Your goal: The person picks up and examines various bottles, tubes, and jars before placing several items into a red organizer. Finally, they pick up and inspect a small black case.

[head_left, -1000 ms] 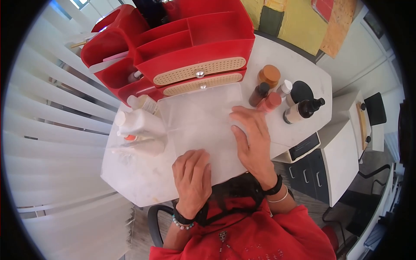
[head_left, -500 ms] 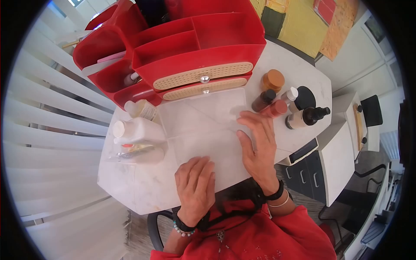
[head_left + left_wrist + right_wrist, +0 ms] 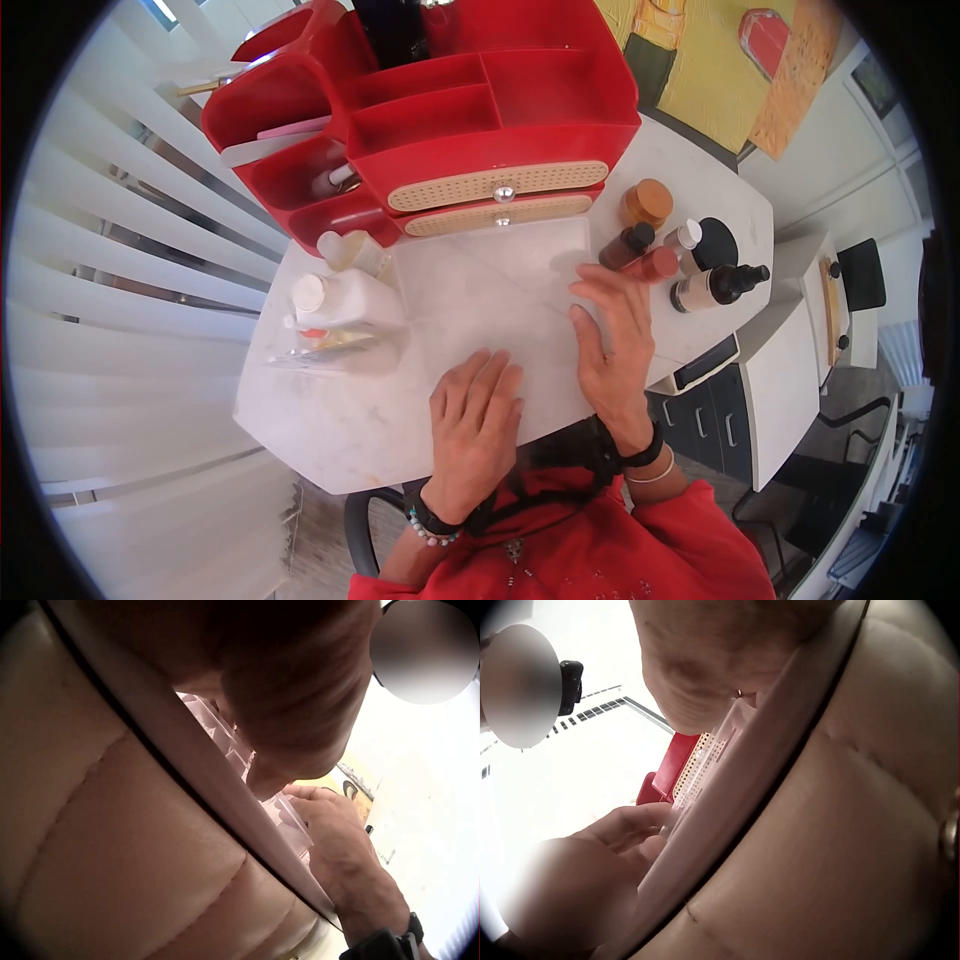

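A low, see-through plastic box lies flat on the white marbled table, its far edge against the red organizer. My left hand rests at the box's near left part, back of the hand up, fingers relaxed and together. At its right side is my right hand, thumb apart from the loosely bent fingers, fingertips right at the side edge. In the left wrist view the clear box shows inner dividers, with the right hand beside it. The right wrist view has the left hand's fingers at the clear plastic.
The red organizer with two woven-front drawers stands at the back. Left of the box are a white bottle and a clear bottle. On the right stand an orange-lidded jar, a dark spray bottle and several small containers.
The head view has shifted, so the table and its things sit farther right and lower in the frame. Both hands keep nearly the same places on the clear box.
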Motion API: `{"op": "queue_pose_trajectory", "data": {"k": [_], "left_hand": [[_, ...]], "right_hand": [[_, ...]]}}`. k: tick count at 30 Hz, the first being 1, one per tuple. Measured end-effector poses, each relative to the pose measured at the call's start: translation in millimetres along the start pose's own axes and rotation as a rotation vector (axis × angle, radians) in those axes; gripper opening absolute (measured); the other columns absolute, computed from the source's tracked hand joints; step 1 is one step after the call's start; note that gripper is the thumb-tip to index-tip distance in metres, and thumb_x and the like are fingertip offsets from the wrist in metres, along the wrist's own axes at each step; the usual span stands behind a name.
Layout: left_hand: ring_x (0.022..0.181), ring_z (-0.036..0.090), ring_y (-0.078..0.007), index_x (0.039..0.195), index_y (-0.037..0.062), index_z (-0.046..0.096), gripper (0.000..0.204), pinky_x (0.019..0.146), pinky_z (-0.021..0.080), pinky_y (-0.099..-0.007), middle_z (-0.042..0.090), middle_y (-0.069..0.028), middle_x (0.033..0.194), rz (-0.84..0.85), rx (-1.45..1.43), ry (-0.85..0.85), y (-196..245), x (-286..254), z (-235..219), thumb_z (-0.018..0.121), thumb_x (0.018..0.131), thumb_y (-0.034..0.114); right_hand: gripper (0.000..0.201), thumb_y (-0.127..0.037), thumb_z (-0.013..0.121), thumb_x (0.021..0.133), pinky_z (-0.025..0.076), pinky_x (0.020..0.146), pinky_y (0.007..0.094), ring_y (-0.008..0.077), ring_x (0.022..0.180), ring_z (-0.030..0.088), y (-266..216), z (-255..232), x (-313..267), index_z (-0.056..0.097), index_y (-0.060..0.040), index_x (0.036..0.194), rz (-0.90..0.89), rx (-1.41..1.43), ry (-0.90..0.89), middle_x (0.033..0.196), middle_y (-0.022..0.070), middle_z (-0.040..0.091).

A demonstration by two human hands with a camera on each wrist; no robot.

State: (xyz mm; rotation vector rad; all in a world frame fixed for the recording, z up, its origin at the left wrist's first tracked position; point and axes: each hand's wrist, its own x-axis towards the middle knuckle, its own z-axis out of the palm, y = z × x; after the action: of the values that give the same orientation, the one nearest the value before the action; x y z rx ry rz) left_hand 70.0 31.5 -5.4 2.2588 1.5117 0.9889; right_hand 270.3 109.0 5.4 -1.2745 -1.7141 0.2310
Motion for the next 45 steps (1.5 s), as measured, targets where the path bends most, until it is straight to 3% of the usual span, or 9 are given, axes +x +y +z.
{"op": "queue_pose_trajectory", "data": {"k": [7,11,13,17,23,25,29,31,45], "left_hand": [[0.144,0.061,-0.0411,0.143,0.0024,0.068,0.052,0.117,0.045,-0.0587,0.067,-0.0152,0.153,0.017,0.018,0.015,1,-1,1,0.081,0.092,0.003],[0.144,0.061,-0.0412,0.142,0.0024,0.069,0.051,0.119,0.045,-0.0631,0.069,-0.0156,0.151,0.018,0.002,0.059,1,-4,-2,0.081,0.092,0.003],[0.144,0.060,-0.0414,0.141,0.0024,0.070,0.050,0.120,0.045,-0.0647,0.069,-0.0157,0.150,0.020,0.007,0.074,0,-6,-4,0.081,0.092,0.003],[0.144,0.060,-0.0414,0.138,0.0025,0.072,0.047,0.122,0.044,-0.0662,0.070,-0.0150,0.148,-0.005,-0.023,0.082,-1,-8,-3,0.081,0.092,0.004],[0.143,0.061,-0.0409,0.136,0.0024,0.073,0.046,0.122,0.045,-0.0651,0.070,-0.0148,0.146,0.004,-0.044,0.093,-4,-9,-4,0.082,0.091,0.004],[0.143,0.061,-0.0408,0.136,0.0021,0.073,0.046,0.122,0.045,-0.0647,0.071,-0.0148,0.146,0.002,-0.051,0.088,-4,-9,-4,0.083,0.091,0.004],[0.142,0.061,-0.0400,0.139,0.0011,0.072,0.047,0.122,0.045,-0.0622,0.070,-0.0149,0.145,0.033,-0.070,0.088,-8,-8,-5,0.081,0.093,0.004],[0.141,0.062,-0.0393,0.138,0.0005,0.073,0.048,0.122,0.045,-0.0627,0.071,-0.0134,0.144,0.033,-0.087,0.085,-8,-9,-5,0.082,0.091,0.003],[0.140,0.063,-0.0385,0.138,0.0003,0.073,0.048,0.121,0.045,-0.0611,0.071,-0.0137,0.143,0.034,-0.116,0.085,-10,-8,-6,0.082,0.091,0.002]], "right_hand": [[0.024,0.008,0.076,0.096,0.054,0.104,0.0460,0.0384,0.115,0.070,-25,-24,37,0.078,-0.0019,0.117,-0.125,-0.064,0.106,0.128,0.0159,0.077],[0.020,0.004,0.076,0.098,0.056,0.098,0.0434,0.0358,0.111,0.069,-61,-34,92,0.077,-0.0020,0.117,-0.009,0.080,0.260,0.127,0.0150,0.078],[0.022,0.003,0.076,0.099,0.055,0.098,0.0449,0.0376,0.110,0.068,-64,-31,127,0.076,-0.0011,0.121,-0.272,0.022,0.310,0.129,0.0169,0.077],[0.031,0.002,0.076,0.099,0.053,0.101,0.0481,0.0413,0.114,0.066,-70,-4,178,0.072,-0.0001,0.129,-0.377,0.034,0.303,0.130,0.0195,0.074],[0.054,-0.004,0.078,0.098,0.054,0.107,0.0548,0.0462,0.126,0.063,-80,36,234,0.058,0.0031,0.148,-0.328,0.031,0.274,0.129,0.0253,0.071],[0.063,-0.016,0.078,0.103,0.054,0.114,0.0518,0.0420,0.136,0.066,-83,45,247,0.051,0.0029,0.158,-0.228,-0.023,0.202,0.148,0.0273,0.069],[0.068,-0.020,0.078,0.103,0.052,0.116,0.0534,0.0447,0.137,0.065,-91,67,269,0.048,0.0043,0.160,-0.193,0.017,0.157,0.147,0.0299,0.068],[0.068,-0.018,0.079,0.102,0.052,0.116,0.0532,0.0454,0.137,0.064,-95,74,277,0.049,0.0051,0.159,-0.052,0.052,0.045,0.147,0.0295,0.069],[0.023,-0.011,0.081,0.098,0.058,0.096,0.0557,0.0432,0.119,0.067,-83,90,283,0.069,-0.0001,0.114,-0.097,-0.105,0.146,0.118,0.0207,0.075]]}}
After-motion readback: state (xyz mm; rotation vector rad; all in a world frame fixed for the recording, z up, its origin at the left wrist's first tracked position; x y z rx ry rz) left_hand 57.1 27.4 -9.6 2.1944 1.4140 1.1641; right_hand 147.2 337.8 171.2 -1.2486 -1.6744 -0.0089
